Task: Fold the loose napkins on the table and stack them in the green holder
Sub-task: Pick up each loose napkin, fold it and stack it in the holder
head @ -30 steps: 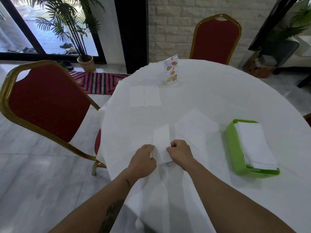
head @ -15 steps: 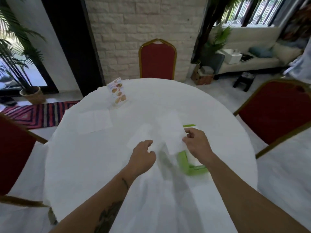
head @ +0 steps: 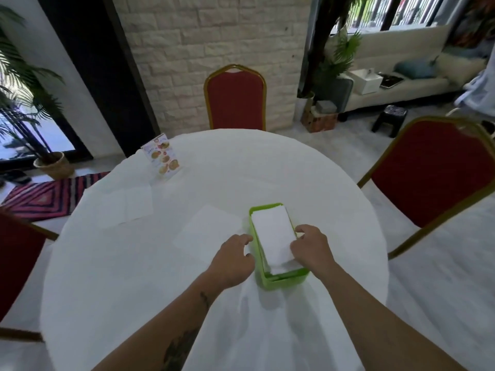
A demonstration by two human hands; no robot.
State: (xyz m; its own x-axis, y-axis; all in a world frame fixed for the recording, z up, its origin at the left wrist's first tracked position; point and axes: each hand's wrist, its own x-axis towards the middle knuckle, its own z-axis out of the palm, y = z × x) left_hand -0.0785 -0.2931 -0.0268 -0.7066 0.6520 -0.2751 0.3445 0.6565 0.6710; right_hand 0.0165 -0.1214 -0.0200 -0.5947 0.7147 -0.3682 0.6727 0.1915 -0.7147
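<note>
Setting a folded white paper napkin (head: 273,236), pinched on the tablecloth a second ago, onto the green plastic holder's (head: 284,280) stack, the right hand (head: 310,246) grips it while the left hand (head: 232,259) hovers loosely curled, empty, two flat white napkins (head: 206,230) remaining leftward.

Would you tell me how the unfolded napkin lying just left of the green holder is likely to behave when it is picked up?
The unfolded napkin lies flat as one thin sheet, so it will probably be floppy and droop from any single grip. It looks very light, so it may slide on the smooth tablecloth rather than lift cleanly. Being thin, it may also tear or crease easily.
</note>
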